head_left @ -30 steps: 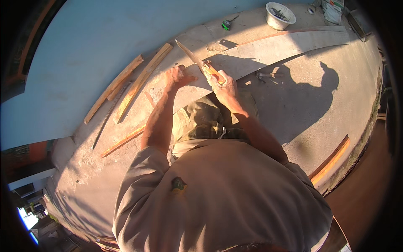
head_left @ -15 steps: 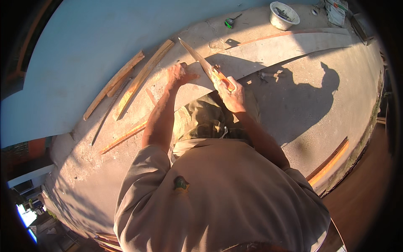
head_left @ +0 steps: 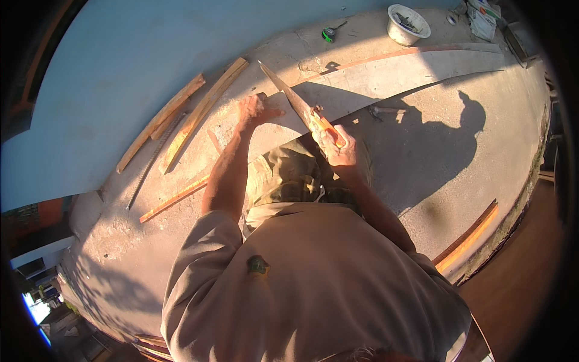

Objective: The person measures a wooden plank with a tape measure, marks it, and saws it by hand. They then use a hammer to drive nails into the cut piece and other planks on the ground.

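Observation:
My right hand (head_left: 339,145) is wrapped round the orange-brown handle of a hand saw (head_left: 283,87), whose long blade points up and left across a long pale board (head_left: 392,78). Just left of the blade, my left hand (head_left: 256,111) grips and presses on the board, fingers curled and thumb stretched rightward. The board lies on the ground in front of my knees, partly in shadow. A hammer (head_left: 386,111) lies just beyond its lower edge at the right.
Wooden battens (head_left: 199,114) and a ribbed metal bar (head_left: 148,172) lie at the left along a blue wall (head_left: 102,90). A green tape measure (head_left: 329,34), white bucket (head_left: 408,33) and white sack (head_left: 482,21) sit behind. Another plank (head_left: 467,235) lies lower right.
My right hand has pulled the saw down and toward the right, nearer my body, over the last second. My left hand stays in about the same place on the board.

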